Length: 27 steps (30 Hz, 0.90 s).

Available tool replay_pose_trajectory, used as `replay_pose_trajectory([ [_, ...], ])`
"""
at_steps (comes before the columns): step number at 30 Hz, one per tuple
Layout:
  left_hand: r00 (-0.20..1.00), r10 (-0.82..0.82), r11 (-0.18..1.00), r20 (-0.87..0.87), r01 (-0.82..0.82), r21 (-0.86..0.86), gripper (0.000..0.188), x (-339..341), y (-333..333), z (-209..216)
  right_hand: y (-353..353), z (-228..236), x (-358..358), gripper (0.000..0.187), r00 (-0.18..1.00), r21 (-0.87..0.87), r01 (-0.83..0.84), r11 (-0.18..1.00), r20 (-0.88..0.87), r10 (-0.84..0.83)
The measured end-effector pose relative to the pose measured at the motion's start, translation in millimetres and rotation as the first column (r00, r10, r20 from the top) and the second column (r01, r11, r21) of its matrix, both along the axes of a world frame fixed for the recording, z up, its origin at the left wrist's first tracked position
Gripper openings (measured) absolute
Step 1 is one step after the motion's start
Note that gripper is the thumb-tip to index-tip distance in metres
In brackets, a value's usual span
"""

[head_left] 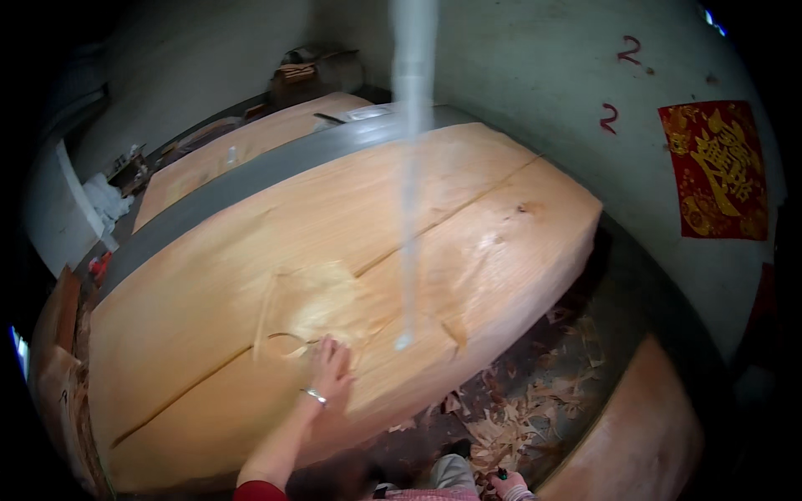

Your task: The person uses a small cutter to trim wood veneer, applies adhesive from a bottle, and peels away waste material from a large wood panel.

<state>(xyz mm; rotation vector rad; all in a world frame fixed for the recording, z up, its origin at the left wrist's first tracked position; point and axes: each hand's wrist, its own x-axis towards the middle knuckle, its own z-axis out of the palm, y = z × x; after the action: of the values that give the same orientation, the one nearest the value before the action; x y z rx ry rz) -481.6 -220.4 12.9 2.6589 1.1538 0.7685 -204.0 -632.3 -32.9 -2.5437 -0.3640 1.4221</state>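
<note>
A big, thick slab of pale wood (209, 250) lies in front of me, with a thin dark line running along its length. My left hand (331, 367), with a bracelet at its wrist, rests on the slab, fingers stretched out flat. Just beyond the fingertips is a thin, pale, shiny sheet (322, 296), perhaps a wide wood shaving, with a curled strip (286, 344) beside it. At the lower edge, my right hand (511, 485) closes around a small dark thing with a green spot, too little of it visible to name.
Wood shavings (518, 417) litter the floor right of the slab. Another wooden piece (635, 426) stands at lower right. Beyond the slab runs a grey strip (251, 179), then another board (196, 179). A red and gold poster (717, 171) hangs on the wall. A blurred pale band crosses the middle.
</note>
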Motion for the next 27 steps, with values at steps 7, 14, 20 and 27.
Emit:
replay_pose_trajectory([
  [7, 0.980, -0.144, 0.990, 0.135, 0.142, 0.028, 0.008, 38, 4, 30, 0, 24, 97, 0.036, 0.994, 0.124, 0.005, 0.992, 0.111, -0.019],
  [14, 0.856, -0.510, 0.833, -0.087, 0.466, -0.298, 0.011, 229, -56, 141, 155, 207, 179, 0.042, 0.780, 0.707, -0.625, 0.331, 0.584, 0.226],
  [20, 0.749, -0.629, 0.592, 0.208, 0.635, -0.495, 0.012, 312, -44, 164, 232, 224, 229, 0.040, 0.588, 0.399, -0.807, 0.435, 0.603, 0.539],
  [27, 0.793, 0.278, 0.460, 0.543, 0.386, -0.800, 0.012, 366, 58, 136, 337, 214, 334, 0.030, 0.498, 0.206, -0.862, 0.462, 0.515, 0.698],
])
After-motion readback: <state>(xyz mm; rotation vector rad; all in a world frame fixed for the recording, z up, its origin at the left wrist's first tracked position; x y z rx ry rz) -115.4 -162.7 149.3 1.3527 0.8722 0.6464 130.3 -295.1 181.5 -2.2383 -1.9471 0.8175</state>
